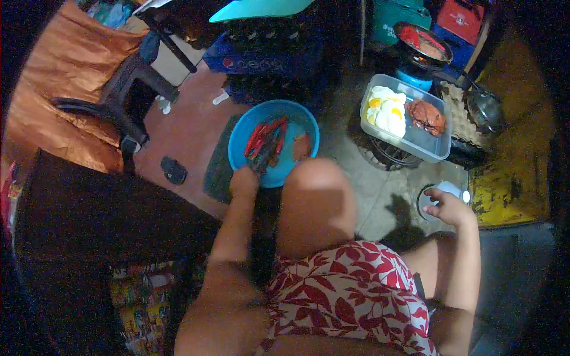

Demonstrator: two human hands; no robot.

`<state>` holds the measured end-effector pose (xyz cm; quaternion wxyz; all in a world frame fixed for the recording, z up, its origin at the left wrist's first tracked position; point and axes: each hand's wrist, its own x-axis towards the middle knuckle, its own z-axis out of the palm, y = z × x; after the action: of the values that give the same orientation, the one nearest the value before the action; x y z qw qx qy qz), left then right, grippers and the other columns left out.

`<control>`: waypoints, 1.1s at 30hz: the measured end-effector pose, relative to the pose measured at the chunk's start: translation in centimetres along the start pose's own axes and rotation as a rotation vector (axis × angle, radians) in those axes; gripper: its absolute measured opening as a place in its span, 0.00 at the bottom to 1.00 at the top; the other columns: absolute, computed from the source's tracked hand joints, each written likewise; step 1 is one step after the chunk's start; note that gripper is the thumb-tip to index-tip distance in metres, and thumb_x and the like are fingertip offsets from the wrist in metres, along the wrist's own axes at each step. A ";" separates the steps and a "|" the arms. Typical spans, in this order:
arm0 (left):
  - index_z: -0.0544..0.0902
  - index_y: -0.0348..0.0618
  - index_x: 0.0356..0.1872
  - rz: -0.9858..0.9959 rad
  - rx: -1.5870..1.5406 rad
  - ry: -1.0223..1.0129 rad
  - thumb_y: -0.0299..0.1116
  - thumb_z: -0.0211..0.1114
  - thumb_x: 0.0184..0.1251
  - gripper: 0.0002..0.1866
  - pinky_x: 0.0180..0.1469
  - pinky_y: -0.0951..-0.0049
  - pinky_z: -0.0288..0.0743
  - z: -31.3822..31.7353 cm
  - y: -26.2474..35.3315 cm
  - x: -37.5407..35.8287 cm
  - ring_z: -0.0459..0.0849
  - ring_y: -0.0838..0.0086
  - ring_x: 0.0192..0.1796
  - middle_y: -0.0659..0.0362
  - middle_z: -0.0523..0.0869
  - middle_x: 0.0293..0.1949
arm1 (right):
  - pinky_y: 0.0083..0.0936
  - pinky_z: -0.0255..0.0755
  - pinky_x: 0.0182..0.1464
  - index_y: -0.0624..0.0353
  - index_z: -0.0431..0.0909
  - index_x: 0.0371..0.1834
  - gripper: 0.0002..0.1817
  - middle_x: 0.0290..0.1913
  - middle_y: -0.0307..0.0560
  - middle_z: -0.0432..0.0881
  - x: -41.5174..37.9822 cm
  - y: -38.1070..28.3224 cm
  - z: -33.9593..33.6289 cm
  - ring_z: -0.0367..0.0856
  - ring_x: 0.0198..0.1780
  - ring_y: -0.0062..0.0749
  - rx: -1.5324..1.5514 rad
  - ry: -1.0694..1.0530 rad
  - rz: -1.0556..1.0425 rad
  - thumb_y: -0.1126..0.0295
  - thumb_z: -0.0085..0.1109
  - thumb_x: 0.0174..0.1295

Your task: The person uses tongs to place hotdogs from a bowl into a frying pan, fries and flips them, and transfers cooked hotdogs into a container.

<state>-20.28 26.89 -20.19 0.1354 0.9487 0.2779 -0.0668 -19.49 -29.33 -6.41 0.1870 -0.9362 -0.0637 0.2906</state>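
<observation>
My right hand (pixel 452 210) has fingers splayed by a pale container (pixel 453 188); I can't tell my left hand's (pixel 244 180) grip at the basin (pixel 301 126).

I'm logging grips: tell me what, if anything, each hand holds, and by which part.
The left hand is at the near rim of the blue basin; shadow hides whether it grips anything. The right hand is loosely open, with no hold visible.
</observation>
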 end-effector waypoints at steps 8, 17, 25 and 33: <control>0.84 0.45 0.47 0.044 0.393 0.188 0.37 0.55 0.69 0.14 0.44 0.53 0.83 0.2 2.3 5.0 0.87 0.52 0.47 0.52 0.85 0.48 | 0.40 0.75 0.58 0.54 0.75 0.63 0.32 0.54 0.63 0.83 -0.2 2.5 0.4 0.82 0.57 0.56 0.008 0.008 0.097 0.51 0.70 0.57; 0.85 0.43 0.45 0.025 0.326 0.027 0.34 0.55 0.69 0.13 0.47 0.51 0.83 -1.8 3.8 2.8 0.88 0.50 0.48 0.46 0.87 0.47 | 0.40 0.76 0.58 0.53 0.74 0.65 0.32 0.56 0.63 0.82 -1.4 2.8 -0.2 0.82 0.56 0.54 0.044 -0.002 0.129 0.54 0.70 0.58; 0.85 0.40 0.47 -0.040 0.237 0.002 0.36 0.54 0.69 0.15 0.51 0.50 0.81 2.6 4.3 4.2 0.87 0.48 0.50 0.43 0.87 0.47 | 0.40 0.77 0.55 0.54 0.73 0.65 0.32 0.55 0.62 0.82 -1.6 2.6 -0.9 0.84 0.53 0.53 -0.002 0.015 0.109 0.56 0.70 0.59; 0.83 0.36 0.49 0.109 0.006 -0.066 0.36 0.68 0.62 0.18 0.48 0.55 0.81 4.0 0.2 3.2 0.88 0.49 0.44 0.46 0.89 0.42 | 0.40 0.74 0.61 0.54 0.73 0.66 0.33 0.59 0.62 0.80 -2.7 2.0 -1.1 0.80 0.60 0.56 0.029 0.022 0.072 0.53 0.69 0.59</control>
<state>-17.71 27.13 -24.63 0.1452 0.9601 0.2210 -0.0912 -21.06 -32.18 -4.98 0.1905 -0.9383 -0.0237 0.2877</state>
